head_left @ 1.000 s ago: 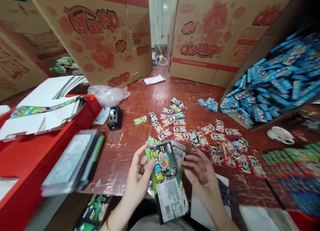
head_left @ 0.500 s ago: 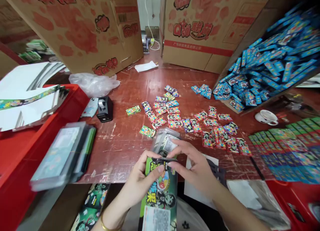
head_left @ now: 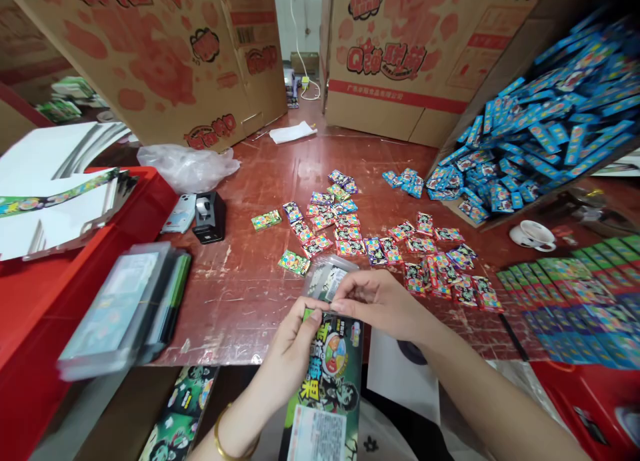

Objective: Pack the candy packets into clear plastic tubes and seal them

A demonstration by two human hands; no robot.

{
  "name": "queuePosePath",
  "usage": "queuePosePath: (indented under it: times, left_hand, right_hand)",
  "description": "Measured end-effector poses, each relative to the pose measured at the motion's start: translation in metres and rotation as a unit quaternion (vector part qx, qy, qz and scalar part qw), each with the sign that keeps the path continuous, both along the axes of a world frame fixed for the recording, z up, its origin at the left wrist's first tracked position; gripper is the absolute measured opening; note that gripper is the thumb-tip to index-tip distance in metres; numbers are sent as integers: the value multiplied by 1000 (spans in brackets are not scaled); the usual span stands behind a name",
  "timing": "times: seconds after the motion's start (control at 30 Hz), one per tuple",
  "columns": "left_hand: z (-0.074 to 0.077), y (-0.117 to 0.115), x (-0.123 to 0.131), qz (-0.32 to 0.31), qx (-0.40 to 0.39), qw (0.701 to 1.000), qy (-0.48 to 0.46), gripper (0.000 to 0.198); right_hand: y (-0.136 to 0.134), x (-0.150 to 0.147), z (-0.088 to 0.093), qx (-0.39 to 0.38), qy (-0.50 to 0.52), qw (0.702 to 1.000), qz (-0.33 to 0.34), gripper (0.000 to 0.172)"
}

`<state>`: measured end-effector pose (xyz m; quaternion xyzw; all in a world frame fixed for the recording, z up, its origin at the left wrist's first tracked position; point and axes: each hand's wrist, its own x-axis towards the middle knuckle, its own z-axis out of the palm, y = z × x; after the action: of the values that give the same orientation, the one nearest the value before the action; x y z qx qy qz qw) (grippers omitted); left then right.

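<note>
A black and green candy box [head_left: 333,381] with a white label stands upright at the table's front edge. My left hand [head_left: 295,338] is closed around its upper left side, thumb near the top edge. At that top edge the fingers of my right hand [head_left: 377,301] are pinched together; whatever lies between them is hidden. Just behind the hands, a clear plastic packet with printing [head_left: 327,278] rests on the table, partly covered by my right hand. Small candy sachets [head_left: 350,233], red, purple and green, lie scattered beyond.
A carton of blue sachets [head_left: 550,128] spills at the right, near a white cup [head_left: 533,236] and rows of coloured packs [head_left: 575,294]. On the left are a tape dispenser [head_left: 210,218], stacked plastic sleeves [head_left: 120,308] and a red bin [head_left: 145,214]. Big cardboard boxes [head_left: 400,101] stand behind.
My right hand has turned and risen slightly, its fingers drawn together at the box top. The top edge that was pinched between both hands is now more covered, and the box has shifted slightly right.
</note>
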<state>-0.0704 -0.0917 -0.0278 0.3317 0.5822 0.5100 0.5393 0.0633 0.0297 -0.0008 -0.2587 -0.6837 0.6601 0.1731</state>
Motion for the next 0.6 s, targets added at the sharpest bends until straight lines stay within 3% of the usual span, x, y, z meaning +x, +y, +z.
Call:
queuePosePath:
  times: [0.2,0.27,0.33,0.4,0.47,0.53,0.6]
  left_hand:
    - [2,0,0,1,6,999,42,21]
    - [1,-1,0,7,16,999,45,23]
    - [-1,-2,2,6,21,999,28,24]
    - [-3,-3,4,7,11,1000,12,30]
    - [-2,0,5,17,-5,1000,5,34]
    - [2,4,5,29,-20,999,-6,34]
    - [7,11,3,51,-26,998,-10,38]
  right_hand:
    - [-5,-2,-4,10,-46,999,-22,8]
    - [-5,-3,-8,-42,-47,998,-30,11]
    - [-7,-5,-15,-146,-26,988,-40,15]
    - [-10,-7,-24,-294,2,955,-40,18]
    - [-15,-11,-37,-432,33,901,-31,23]
    - [-20,-14,-52,-520,57,852,-23,26]
    - [-26,-16,-67,-564,81,822,-27,25]
